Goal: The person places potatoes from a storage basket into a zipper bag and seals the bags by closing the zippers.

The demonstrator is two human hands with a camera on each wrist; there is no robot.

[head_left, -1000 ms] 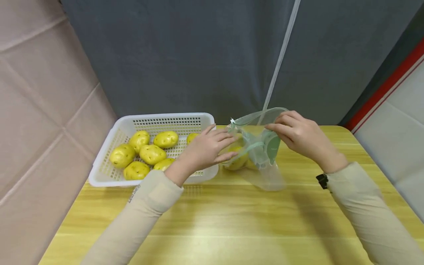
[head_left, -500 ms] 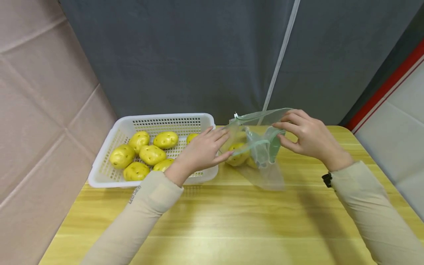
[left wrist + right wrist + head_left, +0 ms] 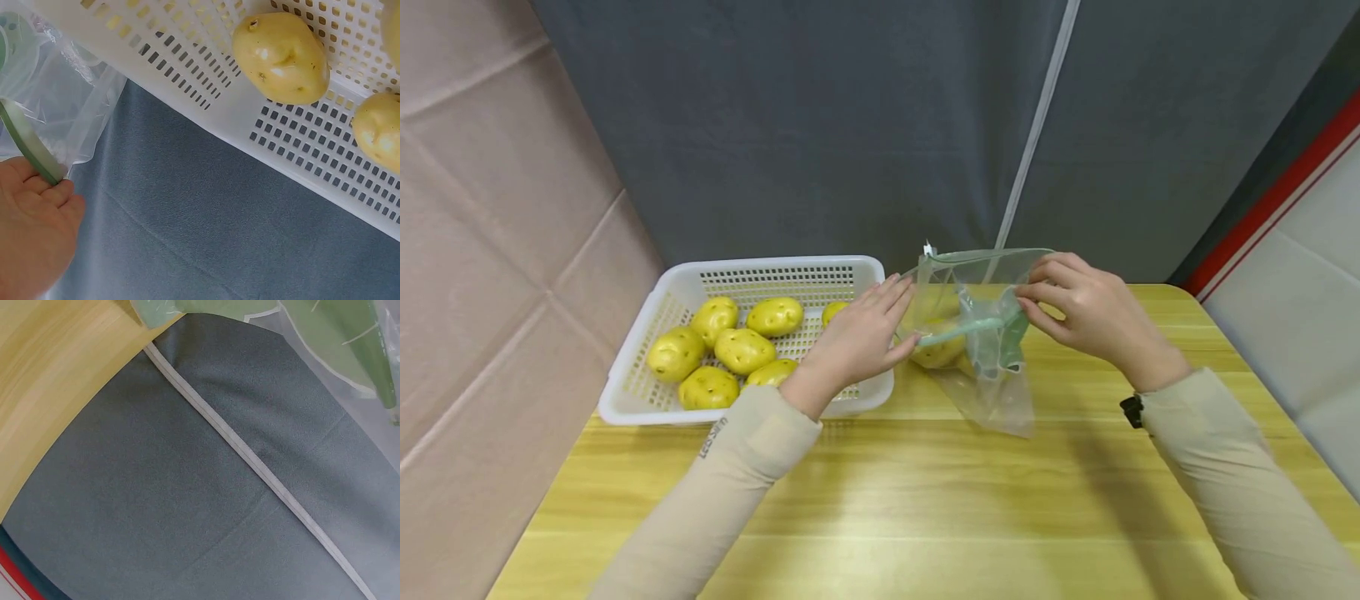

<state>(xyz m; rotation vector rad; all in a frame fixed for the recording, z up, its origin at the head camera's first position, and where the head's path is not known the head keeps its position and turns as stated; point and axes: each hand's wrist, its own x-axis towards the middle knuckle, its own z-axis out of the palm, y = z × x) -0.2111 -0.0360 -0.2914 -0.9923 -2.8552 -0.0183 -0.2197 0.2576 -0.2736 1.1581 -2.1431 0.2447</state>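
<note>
A clear zipper bag (image 3: 1000, 396) with a green seal strip and green print stands on the table, its mouth spread wide. Yellow potatoes (image 3: 938, 353) show through its side. My left hand (image 3: 861, 337) lies with nearly straight fingers against the left side of the mouth; in the left wrist view the fingertips of that hand (image 3: 34, 231) touch the green strip (image 3: 28, 147). On the right, my right hand (image 3: 1086, 321) pinches the rim between thumb and fingers. The right wrist view shows only the bag's green-printed part (image 3: 340, 347), with the hand out of frame.
Left of the bag a white perforated basket (image 3: 786, 263) holds several potatoes (image 3: 743, 350), with one partly behind my left hand. A white slider (image 3: 928, 249) sits at the bag's back rim. Behind the table (image 3: 917, 500) hangs a grey curtain (image 3: 820, 133).
The bag's mouth has been drawn wider and flatter, and its front strip now runs straighter. My left fingers have come closer together; my right hand has shifted slightly right. The basket has stayed put.
</note>
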